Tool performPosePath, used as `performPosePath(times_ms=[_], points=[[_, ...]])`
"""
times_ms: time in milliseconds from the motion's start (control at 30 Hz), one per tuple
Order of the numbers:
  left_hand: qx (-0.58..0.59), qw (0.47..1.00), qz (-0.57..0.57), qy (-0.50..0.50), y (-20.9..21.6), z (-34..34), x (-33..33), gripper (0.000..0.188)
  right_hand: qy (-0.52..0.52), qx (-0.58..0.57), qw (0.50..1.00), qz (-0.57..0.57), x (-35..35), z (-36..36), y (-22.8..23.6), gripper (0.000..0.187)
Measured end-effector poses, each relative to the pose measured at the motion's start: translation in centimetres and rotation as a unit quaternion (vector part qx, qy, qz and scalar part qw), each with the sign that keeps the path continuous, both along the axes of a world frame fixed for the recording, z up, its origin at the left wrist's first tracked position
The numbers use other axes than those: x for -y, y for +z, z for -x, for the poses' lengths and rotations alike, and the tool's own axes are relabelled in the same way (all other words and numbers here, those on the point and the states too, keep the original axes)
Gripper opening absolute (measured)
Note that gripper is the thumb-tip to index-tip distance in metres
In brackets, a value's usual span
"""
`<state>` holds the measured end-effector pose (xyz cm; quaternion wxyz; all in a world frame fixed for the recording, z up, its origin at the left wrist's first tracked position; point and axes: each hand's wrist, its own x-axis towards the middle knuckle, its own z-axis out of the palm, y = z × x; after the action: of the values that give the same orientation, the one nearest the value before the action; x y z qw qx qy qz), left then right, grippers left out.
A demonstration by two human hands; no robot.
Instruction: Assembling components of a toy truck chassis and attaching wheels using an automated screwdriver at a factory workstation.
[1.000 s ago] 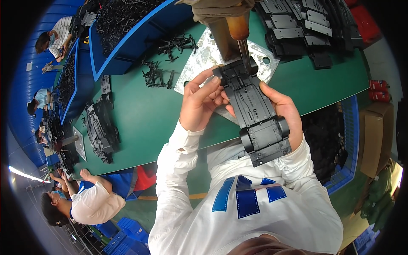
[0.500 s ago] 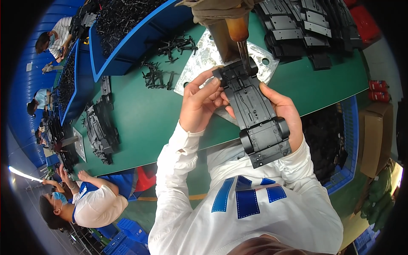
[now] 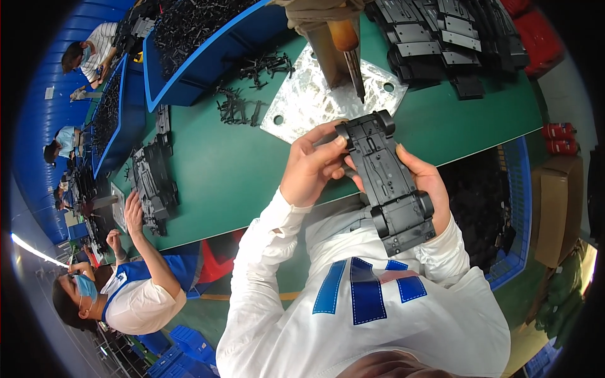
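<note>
Both hands grip a black plastic toy-car chassis (image 3: 386, 179) with wheel-arch shapes at its ends, held tilted above the table's near edge. My left hand (image 3: 315, 165) pinches its far left corner, thumb on top. Along the right side, my right hand (image 3: 428, 189) wraps around it, most of the fingers hidden beneath. Just beyond the chassis hangs a pointed metal tip with an orange handle, like a soldering iron (image 3: 355, 69); the two are apart. Under the tip lies a shiny metal plate (image 3: 296, 104) with round holes.
Small black plastic parts (image 3: 234, 107) lie left of the plate, beside a blue bin (image 3: 189, 88) full of them. Stacked black chassis (image 3: 435, 44) fill the far right. A blue crate (image 3: 520, 208) stands right, below the green table (image 3: 214, 183). A co-worker (image 3: 142, 302) sits at left.
Both hands have drawn the chassis toward me and slightly right, away from the metal tip. The co-worker at left has reached an arm toward a stack of chassis.
</note>
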<state>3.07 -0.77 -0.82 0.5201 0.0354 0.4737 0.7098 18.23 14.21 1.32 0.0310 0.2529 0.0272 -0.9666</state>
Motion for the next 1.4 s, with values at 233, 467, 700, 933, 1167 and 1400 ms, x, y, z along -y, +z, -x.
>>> performPosePath(times_ms=[233,467,700,933,1167,1400], points=[[-0.136,0.990,-0.030,0.025,5.0,-4.4,1.8,0.056,-0.005,-0.057,0.990,-0.131,2.1,-3.2,2.7,0.051],[-0.201,0.974,-0.093,0.047,7.1,-7.0,3.6,0.059,0.001,-0.143,0.977,-0.159,2.7,-5.4,3.0,0.057],[-0.209,0.972,-0.103,0.040,7.4,-7.7,4.5,0.060,0.015,-0.144,0.976,-0.160,3.1,-6.2,2.6,0.063],[-0.240,0.966,-0.094,0.021,7.4,-7.5,5.3,0.058,0.018,-0.157,0.970,-0.184,3.5,-6.1,3.2,0.059],[-0.294,0.951,-0.090,0.030,7.8,-7.8,5.7,0.058,0.040,-0.169,0.967,-0.186,3.6,-6.6,2.9,0.060],[-0.341,0.931,-0.131,0.030,6.8,-7.4,6.1,0.056,0.023,-0.167,0.964,-0.208,3.7,-6.4,2.3,0.058]])
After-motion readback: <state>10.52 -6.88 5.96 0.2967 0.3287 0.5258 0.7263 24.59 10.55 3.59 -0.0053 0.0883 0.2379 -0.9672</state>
